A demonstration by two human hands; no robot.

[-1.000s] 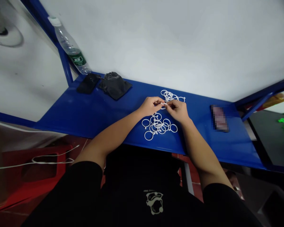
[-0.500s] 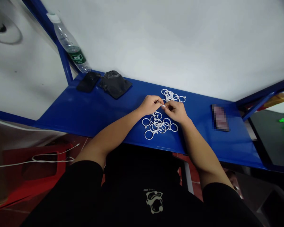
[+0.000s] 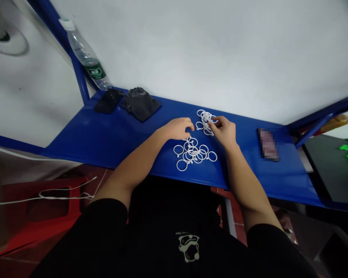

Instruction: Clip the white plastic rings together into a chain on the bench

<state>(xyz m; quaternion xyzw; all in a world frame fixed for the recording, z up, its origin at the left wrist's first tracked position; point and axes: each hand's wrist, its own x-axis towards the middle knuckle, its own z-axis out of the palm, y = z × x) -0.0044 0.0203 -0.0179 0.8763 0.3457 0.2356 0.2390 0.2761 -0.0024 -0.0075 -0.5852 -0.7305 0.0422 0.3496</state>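
Note:
Several white plastic rings lie in a near pile (image 3: 193, 153) on the blue table (image 3: 110, 135). A second, smaller far pile (image 3: 204, 117) lies closer to the wall. My right hand (image 3: 225, 132) reaches to the far pile, its thumb and fingers pinched on a white ring (image 3: 210, 122) at the pile's edge. My left hand (image 3: 177, 129) rests just left of the piles with its fingers curled under, its fingertips at the top of the near pile; whether it holds anything is hidden.
A plastic water bottle (image 3: 86, 58) leans against the blue frame post at the back left. A black phone-like slab (image 3: 108, 101) and a crumpled black pouch (image 3: 140, 103) lie beside it. A blurred flat object (image 3: 268, 144) lies at the right. A red stool (image 3: 37, 208) stands below left.
Both hands were pinched together on one ring between the piles. They have now parted: the right hand moved up-right to the far pile, the left sank towards the near pile.

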